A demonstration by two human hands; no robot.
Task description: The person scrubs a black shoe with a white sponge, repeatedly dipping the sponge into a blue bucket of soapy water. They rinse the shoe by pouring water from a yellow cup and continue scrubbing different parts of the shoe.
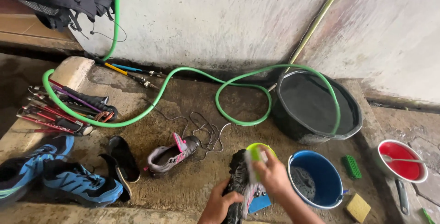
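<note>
While my left hand [221,204] clamped the muddy shoe [239,183], its long axis pointing away from me, my right hand [271,171] pinched a green sponge [259,153] over its far end.

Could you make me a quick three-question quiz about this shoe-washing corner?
1. True or false: the green hose ends in the black tub.
2. Which hand grips the muddy shoe from below: A left hand, B right hand?
3. What colour is the scrub brush beside the blue bucket?

Key: 1 true. 2 A. 3 green.
</note>
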